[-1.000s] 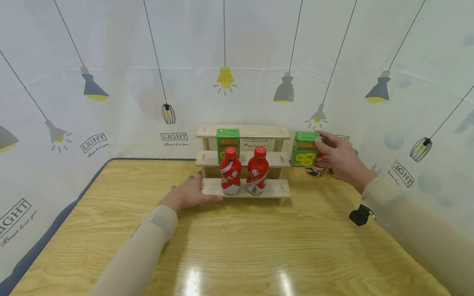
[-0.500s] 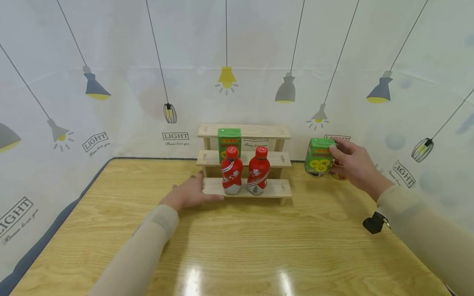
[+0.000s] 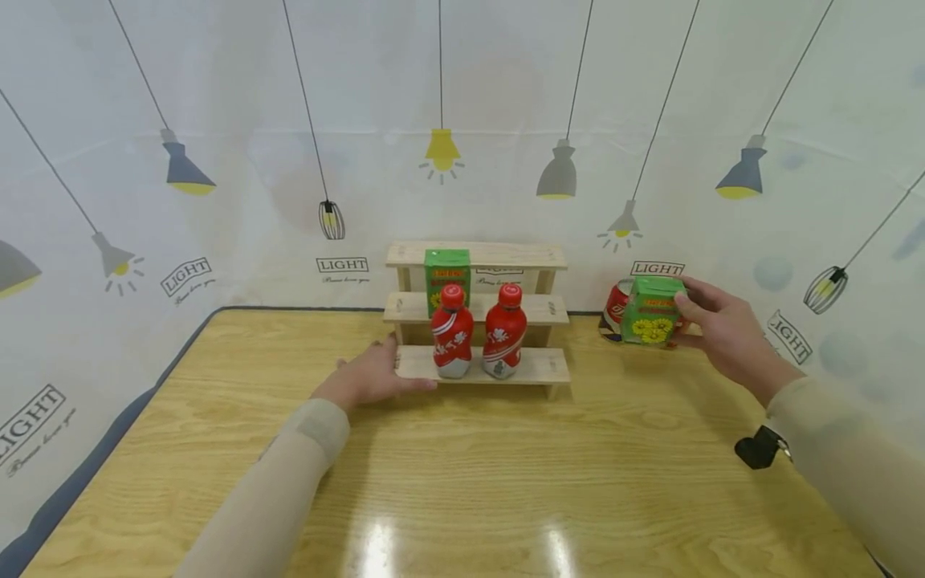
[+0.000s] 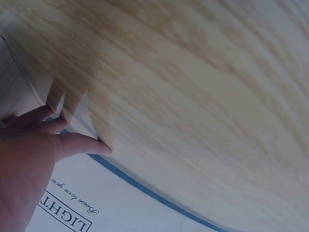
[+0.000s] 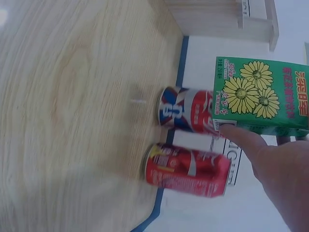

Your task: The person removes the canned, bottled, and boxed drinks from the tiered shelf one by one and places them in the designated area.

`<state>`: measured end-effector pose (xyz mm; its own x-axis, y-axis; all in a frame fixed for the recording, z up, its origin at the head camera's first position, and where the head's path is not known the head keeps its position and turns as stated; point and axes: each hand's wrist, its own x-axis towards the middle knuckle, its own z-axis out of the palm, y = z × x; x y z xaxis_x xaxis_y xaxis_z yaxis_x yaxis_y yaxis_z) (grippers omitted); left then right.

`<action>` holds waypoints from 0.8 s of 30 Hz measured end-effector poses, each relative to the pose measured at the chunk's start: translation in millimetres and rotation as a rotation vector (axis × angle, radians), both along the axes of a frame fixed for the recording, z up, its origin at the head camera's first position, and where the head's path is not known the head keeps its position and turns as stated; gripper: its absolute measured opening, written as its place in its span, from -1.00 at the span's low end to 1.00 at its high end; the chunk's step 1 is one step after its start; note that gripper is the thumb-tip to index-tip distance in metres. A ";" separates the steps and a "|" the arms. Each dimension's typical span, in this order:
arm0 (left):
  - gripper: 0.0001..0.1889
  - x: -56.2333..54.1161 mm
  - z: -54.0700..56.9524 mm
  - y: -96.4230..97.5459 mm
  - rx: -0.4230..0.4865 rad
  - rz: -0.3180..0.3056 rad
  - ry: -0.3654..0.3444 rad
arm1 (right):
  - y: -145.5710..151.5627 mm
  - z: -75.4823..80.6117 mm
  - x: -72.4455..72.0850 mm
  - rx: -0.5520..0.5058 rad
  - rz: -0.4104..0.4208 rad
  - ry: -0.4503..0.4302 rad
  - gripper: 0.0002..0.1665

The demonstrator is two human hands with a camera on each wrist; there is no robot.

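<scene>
My right hand [image 3: 730,333] pinches a green drink carton [image 3: 653,311] with yellow flowers, thumb on one side. It holds the carton right of the shelf, in front of the drink cans. In the right wrist view the carton [image 5: 263,94] is in front of part of one can. My left hand [image 3: 364,373] rests against the left end of a three-step wooden shelf [image 3: 540,365], thumb stretched along the bottom step's front edge. Two red bottles [image 3: 452,337] stand on the bottom step. Behind them another green carton [image 3: 448,269] stands on the middle step.
Two cans stand upright near the wall: a red can [image 5: 188,169] and a red-and-blue can [image 5: 186,108]. A patterned wall sheet [image 3: 491,201] hangs behind the wooden table [image 3: 462,466]. A dark blue border [image 4: 154,193] runs along the table's back edge.
My right hand has moved the green carton rightward and down, away from the shelf, uncovering the left can. My left hand stays at the shelf's left end.
</scene>
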<state>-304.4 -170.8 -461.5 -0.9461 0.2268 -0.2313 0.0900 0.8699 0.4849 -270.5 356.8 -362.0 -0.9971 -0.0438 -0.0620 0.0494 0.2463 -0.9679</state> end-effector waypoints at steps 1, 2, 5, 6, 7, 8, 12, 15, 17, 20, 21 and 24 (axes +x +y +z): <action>0.53 0.2 0.5 0.0 0.000 -0.001 -0.001 | 4.5 -1.4 0.7 0.012 -0.001 -0.001 -0.04; 0.53 0.3 0.9 -0.1 0.000 -0.002 -0.002 | 9.4 -3.2 1.4 0.029 0.001 0.003 -0.04; 0.52 0.7 1.9 -0.5 -0.007 -0.001 -0.004 | 25.0 -10.4 3.6 0.072 0.020 0.024 -0.07; 0.53 0.7 2.0 -0.6 -0.011 -0.001 -0.005 | 30.2 -13.3 4.4 0.077 0.026 0.029 -0.08; 0.53 0.6 2.0 -0.8 -0.014 0.000 -0.006 | 35.0 -16.3 5.1 0.109 0.036 0.043 -0.08; 0.53 0.4 1.9 -1.0 -0.017 0.000 -0.006 | 40.0 -19.6 6.0 0.130 0.042 0.054 -0.09; 0.54 -0.4 1.3 -1.2 -0.021 -0.003 -0.007 | 56.7 -31.0 9.1 0.211 0.061 0.070 -0.10; 0.54 -0.6 0.7 -1.2 -0.016 -0.002 -0.007 | 66.7 -38.6 10.6 0.249 0.070 0.056 -0.10; 0.53 -0.5 0.3 -1.2 -0.012 -0.001 -0.006 | 72.9 -43.6 11.8 0.248 0.073 0.038 -0.11; 0.53 -0.8 -0.5 -0.8 -0.008 -0.003 -0.004 | 82.6 -50.8 13.9 0.181 0.074 0.013 -0.14; 0.52 -0.6 -0.5 -0.6 -0.008 -0.003 -0.003 | 85.6 -53.2 14.3 0.152 0.076 0.009 -0.14; 0.52 -0.3 -0.4 -0.1 -0.008 -0.003 -0.001 | 94.3 -59.6 15.7 0.038 0.077 -0.007 -0.14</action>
<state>-304.7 -170.9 -461.9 -0.9451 0.2280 -0.2343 0.0923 0.8736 0.4779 -254.8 451.1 -421.6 -0.9904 -0.1179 -0.0716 0.0352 0.2861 -0.9576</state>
